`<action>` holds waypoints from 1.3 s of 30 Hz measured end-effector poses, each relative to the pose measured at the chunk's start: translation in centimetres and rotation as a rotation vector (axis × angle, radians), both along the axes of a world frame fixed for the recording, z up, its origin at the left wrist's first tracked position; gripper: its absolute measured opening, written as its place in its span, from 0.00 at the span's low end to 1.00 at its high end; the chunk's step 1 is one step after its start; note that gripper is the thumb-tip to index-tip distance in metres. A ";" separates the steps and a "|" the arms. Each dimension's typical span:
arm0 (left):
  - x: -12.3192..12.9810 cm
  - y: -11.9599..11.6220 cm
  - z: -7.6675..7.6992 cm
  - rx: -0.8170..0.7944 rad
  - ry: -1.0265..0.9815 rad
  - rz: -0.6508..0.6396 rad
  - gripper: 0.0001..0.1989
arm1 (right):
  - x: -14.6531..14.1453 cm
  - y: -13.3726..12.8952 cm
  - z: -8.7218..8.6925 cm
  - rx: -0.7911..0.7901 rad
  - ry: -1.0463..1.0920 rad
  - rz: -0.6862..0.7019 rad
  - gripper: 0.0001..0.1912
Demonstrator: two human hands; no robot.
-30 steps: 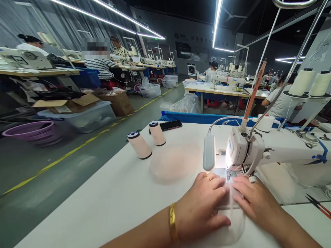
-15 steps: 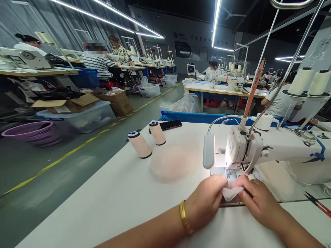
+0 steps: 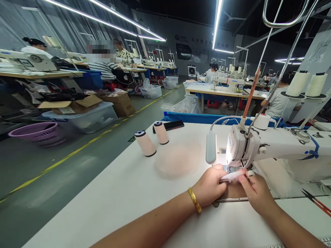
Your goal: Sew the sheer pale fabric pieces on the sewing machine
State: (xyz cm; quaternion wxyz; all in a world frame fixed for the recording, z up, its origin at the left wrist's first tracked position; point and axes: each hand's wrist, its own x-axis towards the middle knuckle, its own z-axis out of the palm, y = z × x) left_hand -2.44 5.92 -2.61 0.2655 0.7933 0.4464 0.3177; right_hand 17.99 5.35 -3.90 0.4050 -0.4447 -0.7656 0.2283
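At the needle end of the industrial sewing machine (image 3: 240, 146), just in front of the presser-foot area: white sheer fabric strip (image 3: 232, 176), stretched between two bare hands. Left hand (image 3: 210, 184) grips the strip's left end, thumb toward the wearer, fingers curled. Right hand (image 3: 258, 193) pinches the other end between thumb and fingers, close beside the machine head. Whether the strip passes under the foot cannot be told; fingers and glare hide the contact. Gold bracelet (image 3: 194, 199) on left wrist.

Surroundings, white tabletop (image 3: 124, 206): gray lamp (image 3: 211, 148) on a flexible neck, lit, left of the machine head. Further left, an oval of pale beige sheer fabric (image 3: 178, 162), lying flat; number of layers not determinable. Beyond it, two pale pink thread spools, nearer (image 3: 145, 143) and farther (image 3: 161, 133), both upright; black smartphone (image 3: 174, 125) just behind the farther one. More sheer fabric (image 3: 278, 175) beneath the machine arm. Red-handled thread snips (image 3: 319, 204) at far right, well apart from the right hand.
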 end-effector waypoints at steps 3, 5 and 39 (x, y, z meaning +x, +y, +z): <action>0.1 -0.1 0.1 -0.017 -0.031 -0.001 0.07 | 0.0 -0.2 0.1 0.005 -0.006 0.016 0.19; 0.2 -0.2 0.2 -0.027 -0.049 0.003 0.07 | 0.0 -0.3 0.2 0.022 -0.017 0.023 0.18; -0.4 -2.2 -1.5 0.479 0.226 -0.096 0.10 | 2.0 0.1 0.7 0.152 -0.579 0.308 0.12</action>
